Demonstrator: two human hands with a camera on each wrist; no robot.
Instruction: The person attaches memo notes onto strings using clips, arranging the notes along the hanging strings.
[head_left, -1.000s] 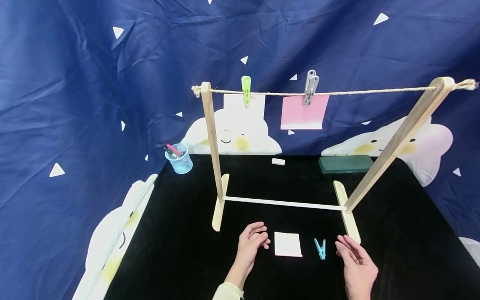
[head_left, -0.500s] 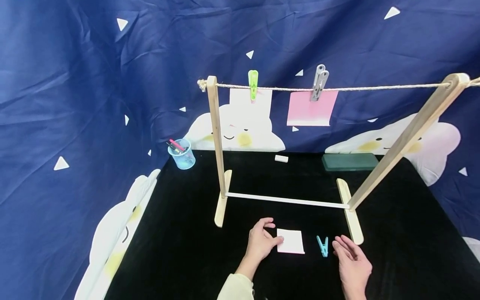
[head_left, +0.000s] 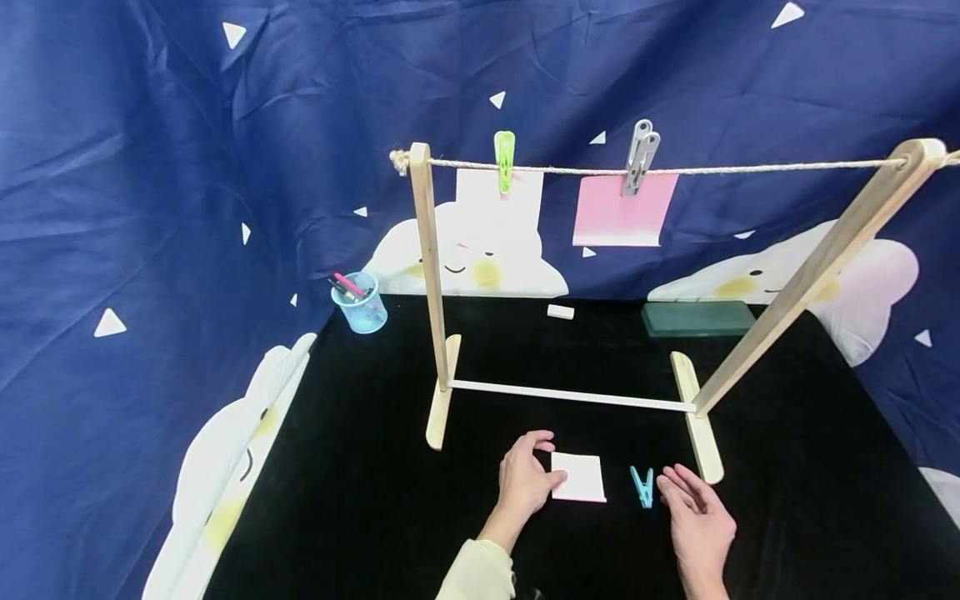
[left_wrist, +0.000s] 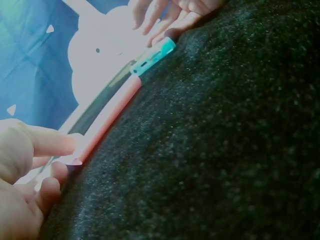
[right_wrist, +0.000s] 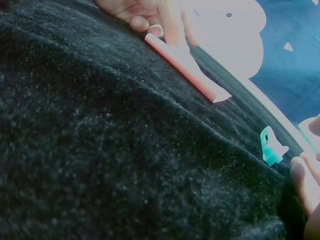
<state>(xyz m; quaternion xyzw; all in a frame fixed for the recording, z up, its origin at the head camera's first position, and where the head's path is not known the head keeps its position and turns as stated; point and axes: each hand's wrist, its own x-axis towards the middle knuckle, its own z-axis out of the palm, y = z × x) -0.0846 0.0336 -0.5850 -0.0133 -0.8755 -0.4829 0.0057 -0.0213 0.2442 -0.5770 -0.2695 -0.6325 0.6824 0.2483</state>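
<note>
A white square sticky note (head_left: 579,477) with a pink front edge lies on the black cloth. My left hand (head_left: 522,479) pinches its left edge, thumb on top and curled fingers at the side, as the left wrist view shows of the left hand (left_wrist: 25,170). To the right lies a light-blue clothespin (head_left: 642,487), its legs spread toward the back; the right wrist view shows the clothespin (right_wrist: 271,146) just beside my fingers (right_wrist: 302,180). My right hand (head_left: 697,521), fingers loosely bent, holds nothing and stays apart from the clothespin.
Behind my hands stands a wooden rack (head_left: 429,267) with a rope (head_left: 765,168). From it hang a white note (head_left: 480,200) under a green clothespin (head_left: 505,158) and a pink note (head_left: 622,217) under a grey one. A pen cup (head_left: 363,308), white eraser (head_left: 561,312) and green case (head_left: 697,319) lie behind.
My left hand has moved right and taken the left edge of the sticky note. My right hand has come slightly left, nearer the clothespin. The head view has shifted a little.
</note>
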